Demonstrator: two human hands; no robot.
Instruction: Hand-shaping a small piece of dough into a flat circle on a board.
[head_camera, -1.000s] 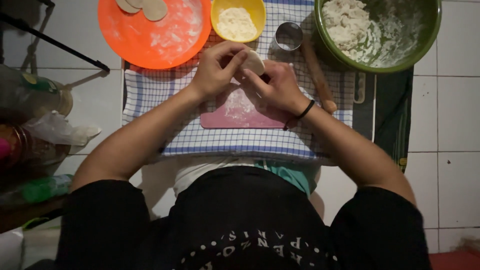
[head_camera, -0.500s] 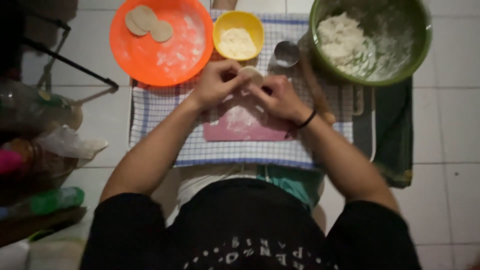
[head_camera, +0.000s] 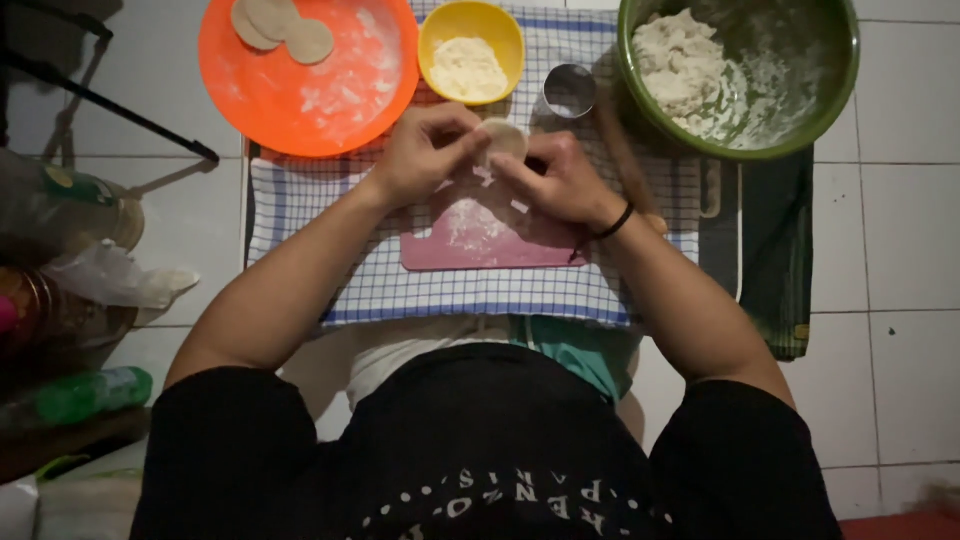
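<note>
a small round dough disc (head_camera: 503, 137) is pinched between the left hand (head_camera: 425, 150) and the right hand (head_camera: 560, 178), both closed on its edges with fingertips curled inward, so that it is held just above the far edge of a pink cutting board (head_camera: 480, 235). a dark band (head_camera: 612, 222) is worn on the right wrist. the board is dusted with flour and is laid on a blue-and-white checked cloth (head_camera: 300, 210) spread over a white tiled floor (head_camera: 900, 230). just beyond the hands, a yellow bowl (head_camera: 471, 40) filled with pale crumbly filling is set on the cloth, and a small metal ring cutter (head_camera: 569, 90) is placed beside it to the right. a wooden rolling pin (head_camera: 625, 155) is partly hidden behind the right hand. to the far left an orange plate (head_camera: 310, 85), floured, is seen carrying several flat dough rounds (head_camera: 280, 22) near its far rim. to the far right a green bowl (head_camera: 835, 85) is seen holding a lump of dough (head_camera: 675, 60) and loose flour. a dark green cloth (head_camera: 775, 250) is laid under the right edge of the checked cloth. bottles and a crumpled plastic bag (head_camera: 110, 280) are gathered at the left edge of the view.
</note>
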